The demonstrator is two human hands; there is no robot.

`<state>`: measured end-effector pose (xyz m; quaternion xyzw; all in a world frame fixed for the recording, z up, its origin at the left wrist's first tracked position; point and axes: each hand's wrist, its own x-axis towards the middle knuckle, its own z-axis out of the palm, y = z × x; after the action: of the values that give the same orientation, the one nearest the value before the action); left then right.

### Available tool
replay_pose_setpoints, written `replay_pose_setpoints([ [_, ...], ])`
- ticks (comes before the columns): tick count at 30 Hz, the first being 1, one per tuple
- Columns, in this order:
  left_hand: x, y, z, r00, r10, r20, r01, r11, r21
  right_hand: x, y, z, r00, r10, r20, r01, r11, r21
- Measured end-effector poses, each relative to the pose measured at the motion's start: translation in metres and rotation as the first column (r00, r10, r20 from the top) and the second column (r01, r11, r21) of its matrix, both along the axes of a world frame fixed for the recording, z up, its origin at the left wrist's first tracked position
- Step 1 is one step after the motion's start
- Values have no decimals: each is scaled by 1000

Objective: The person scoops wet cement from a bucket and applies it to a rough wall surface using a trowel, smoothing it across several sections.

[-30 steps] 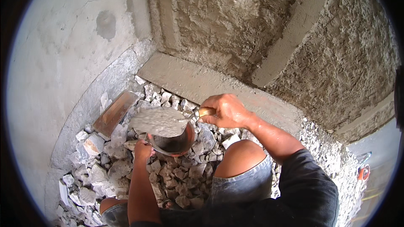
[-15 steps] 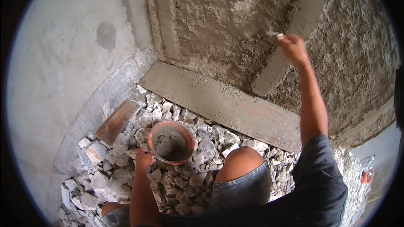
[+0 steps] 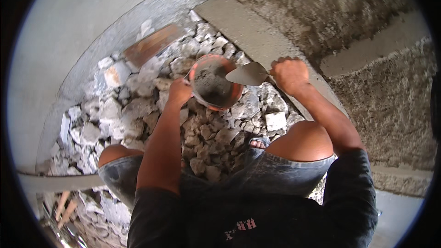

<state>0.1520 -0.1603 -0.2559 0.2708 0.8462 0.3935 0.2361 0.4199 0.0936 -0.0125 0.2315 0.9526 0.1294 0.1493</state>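
Note:
An orange bucket (image 3: 239,93) with wet grey mortar (image 3: 212,82) inside stands on broken stones. My left hand (image 3: 180,92) is closed on the bucket's rim or handle at its left side; which of the two I cannot tell. In my right hand (image 3: 291,74) is a trowel (image 3: 248,74), my fingers wrapped round its grip, which the hand mostly hides. The trowel's metal blade points left, and its tip overlaps the bucket's right rim in view.
Rubble (image 3: 138,115) surrounds my feet and the bucket. A mortar-smeared board (image 3: 243,20) lies along the base of the rough wall (image 3: 386,105). A brown plank (image 3: 154,45) rests near the smooth wall (image 3: 87,9) at left.
My right hand has come down from the wall with the trowel to the bucket's right side. The view has tilted down and turned. My left hand has stayed at the bucket.

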Motion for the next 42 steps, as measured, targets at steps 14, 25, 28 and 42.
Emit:
replay_pose_setpoints([
  [14,37,-1,53,977,111,182,-110,994,-19,-55,-45,-117,974,149,170,-97,956,-277],
  [25,18,-9,29,901,151,407,-191,980,60,19,-43,-150,883,-396,-251,133,724,-677],
  [28,15,-13,30,917,112,382,-132,991,27,9,-41,-132,886,-359,-295,99,766,-635],
  [42,14,-9,32,867,123,483,-182,980,77,25,-5,73,692,-73,-719,-376,813,-444],
])
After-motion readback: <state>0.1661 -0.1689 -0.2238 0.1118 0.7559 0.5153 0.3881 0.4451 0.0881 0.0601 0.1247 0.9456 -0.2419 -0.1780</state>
